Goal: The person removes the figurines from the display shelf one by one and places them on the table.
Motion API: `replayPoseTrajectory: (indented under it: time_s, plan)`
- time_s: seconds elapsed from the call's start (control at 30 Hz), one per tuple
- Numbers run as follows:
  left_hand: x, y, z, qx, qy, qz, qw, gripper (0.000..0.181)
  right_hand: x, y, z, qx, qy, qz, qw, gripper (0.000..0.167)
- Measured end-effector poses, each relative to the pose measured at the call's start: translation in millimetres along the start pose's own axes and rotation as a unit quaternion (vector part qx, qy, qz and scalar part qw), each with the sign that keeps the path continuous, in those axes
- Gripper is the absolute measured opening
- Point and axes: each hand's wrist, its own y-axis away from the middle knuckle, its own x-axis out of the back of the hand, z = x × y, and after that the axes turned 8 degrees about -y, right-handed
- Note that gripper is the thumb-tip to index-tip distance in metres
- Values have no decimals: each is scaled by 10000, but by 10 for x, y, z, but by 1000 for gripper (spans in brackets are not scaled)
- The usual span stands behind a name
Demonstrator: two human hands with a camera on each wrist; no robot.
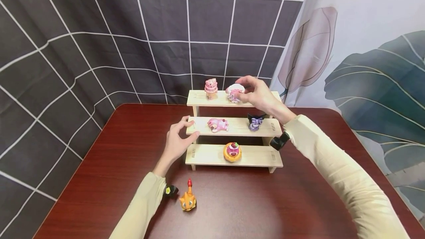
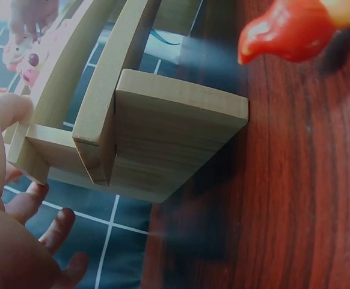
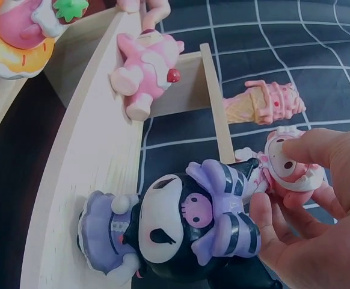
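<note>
On the top tier of a three-tier wooden display shelf (image 1: 212,161), my right hand (image 1: 259,93) holds a pink-and-white figurine (image 1: 233,93) between thumb and fingers. The right wrist view shows the figurine (image 3: 283,159) upright, its feet by the board's edge. My left hand (image 1: 177,139) grips the left end of the middle tier, thumb and fingers at opposite edges of the board; the left wrist view shows its outer fingers (image 2: 59,232) hanging free. A pink ice-cream-cone figurine (image 1: 211,88) stands left of the held one. Below sit a lying pink bear figurine (image 1: 218,124) and a purple-and-black figurine (image 1: 255,123).
A donut-shaped figurine (image 1: 232,152) with a pink bear sits on the bottom tier. An orange figurine (image 1: 188,201) with a red-tipped tail stands on the dark red table (image 1: 132,139) near my left forearm. Behind the shelf hangs a dark gridded curtain (image 1: 166,17).
</note>
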Motion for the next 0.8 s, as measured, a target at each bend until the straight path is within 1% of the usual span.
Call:
replayPoseTrajectory:
  time_s: [0.37, 0.67, 0.8]
  plan:
    - [2, 6, 5, 67, 11, -27, 10000, 38, -5, -10, 14, 32, 9, 56, 10000, 38]
    - [-7, 2, -3, -3, 45, -4, 10000, 36, 10, 21, -5, 9, 67, 10, 10000, 40]
    - [-4, 1, 5, -19, 29, 13, 10000, 37, 15, 27, -10, 80, 21, -18, 10000, 39]
